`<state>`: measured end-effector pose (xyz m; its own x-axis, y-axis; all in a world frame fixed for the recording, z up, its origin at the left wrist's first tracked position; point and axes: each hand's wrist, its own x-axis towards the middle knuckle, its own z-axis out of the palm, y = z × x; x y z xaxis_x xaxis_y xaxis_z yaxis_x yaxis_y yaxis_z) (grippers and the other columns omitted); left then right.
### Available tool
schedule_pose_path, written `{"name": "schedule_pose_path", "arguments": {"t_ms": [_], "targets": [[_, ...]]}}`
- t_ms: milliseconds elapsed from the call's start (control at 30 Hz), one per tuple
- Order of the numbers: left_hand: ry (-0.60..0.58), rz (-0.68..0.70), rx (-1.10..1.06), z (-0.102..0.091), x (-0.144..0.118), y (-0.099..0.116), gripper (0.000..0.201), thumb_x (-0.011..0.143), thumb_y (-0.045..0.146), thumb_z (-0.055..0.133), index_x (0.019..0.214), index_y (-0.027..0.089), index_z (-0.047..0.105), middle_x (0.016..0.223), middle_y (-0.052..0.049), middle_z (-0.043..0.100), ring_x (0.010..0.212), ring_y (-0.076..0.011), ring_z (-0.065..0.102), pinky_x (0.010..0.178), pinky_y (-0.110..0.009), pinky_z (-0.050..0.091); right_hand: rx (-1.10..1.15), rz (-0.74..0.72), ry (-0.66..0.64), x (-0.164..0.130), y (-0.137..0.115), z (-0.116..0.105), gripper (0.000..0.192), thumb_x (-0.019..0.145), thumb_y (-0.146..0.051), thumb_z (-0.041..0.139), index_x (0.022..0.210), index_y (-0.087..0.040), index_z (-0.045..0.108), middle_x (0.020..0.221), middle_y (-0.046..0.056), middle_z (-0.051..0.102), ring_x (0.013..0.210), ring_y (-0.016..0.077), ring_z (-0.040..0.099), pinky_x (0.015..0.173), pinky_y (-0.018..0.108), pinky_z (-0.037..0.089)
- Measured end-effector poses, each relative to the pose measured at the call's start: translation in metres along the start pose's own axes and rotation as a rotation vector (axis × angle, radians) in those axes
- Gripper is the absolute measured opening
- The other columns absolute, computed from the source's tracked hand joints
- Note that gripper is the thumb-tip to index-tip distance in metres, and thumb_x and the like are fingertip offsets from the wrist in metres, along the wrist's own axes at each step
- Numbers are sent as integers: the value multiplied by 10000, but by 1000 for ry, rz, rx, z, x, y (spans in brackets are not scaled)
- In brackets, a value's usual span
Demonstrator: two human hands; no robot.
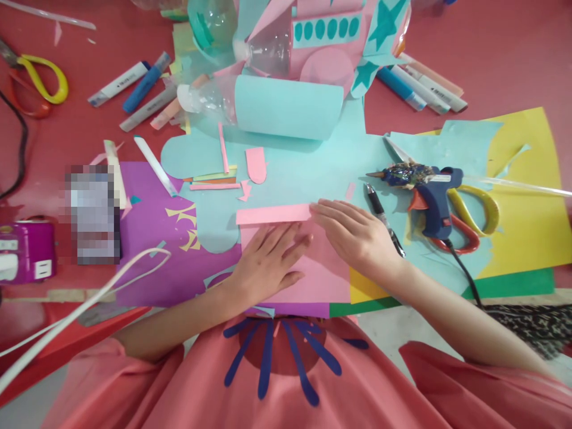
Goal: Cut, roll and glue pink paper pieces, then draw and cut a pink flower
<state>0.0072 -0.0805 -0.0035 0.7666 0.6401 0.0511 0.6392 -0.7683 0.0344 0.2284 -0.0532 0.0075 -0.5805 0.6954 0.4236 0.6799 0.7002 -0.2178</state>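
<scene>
Two flat, open hands, left hand (268, 262) and right hand (355, 235), are pressed on the pink paper sheet (313, 271), gripping nothing, while its folded edge (273, 214) is creased; firm, even pressing is called for next.

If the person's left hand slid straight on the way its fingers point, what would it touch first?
The left hand lies flat on the pink paper, fingers pointing up and right. Sliding on, it would probably first meet the right hand, whose fingertips press the folded pink edge.

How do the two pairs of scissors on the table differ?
The yellow-and-red-handled scissors on the right lie on paper sheets, partly under the blue glue gun. The yellow-and-red-handled scissors at far left lie uncovered on the bare red table, far from both hands. Both share handle colours.
</scene>
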Motion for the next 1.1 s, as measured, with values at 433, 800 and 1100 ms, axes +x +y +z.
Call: {"name": "schedule_pose_path", "arguments": {"t_ms": [433,800,1100], "targets": [[254,28,-31,-11,1,-4,453,971,370,500,1354,129,531,1320,-126,655,1245,-258,586,1114,-406,382,-1,17,-3,-14,-13,8,227,947,-127,524,1096,-106,694,1159,151,746,1134,245,687,925,370,586],[14,-44,-80,4,-2,-8,688,966,458,454,1488,26,334,1518,-226,443,1442,-331,393,1208,-462,252,2,38,-39,-18,-17,12,296,949,-305,582,1134,-100,690,1163,158,744,1133,250,680,920,378,567],[5,-47,-39,5,-1,-6,695,987,498,369,1475,3,346,1501,-222,468,1419,-322,427,1197,-451,267,2,39,-21,-17,-16,11,255,939,-288,596,1102,-116,691,1137,142,756,1099,240,694,927,377,566]]}}
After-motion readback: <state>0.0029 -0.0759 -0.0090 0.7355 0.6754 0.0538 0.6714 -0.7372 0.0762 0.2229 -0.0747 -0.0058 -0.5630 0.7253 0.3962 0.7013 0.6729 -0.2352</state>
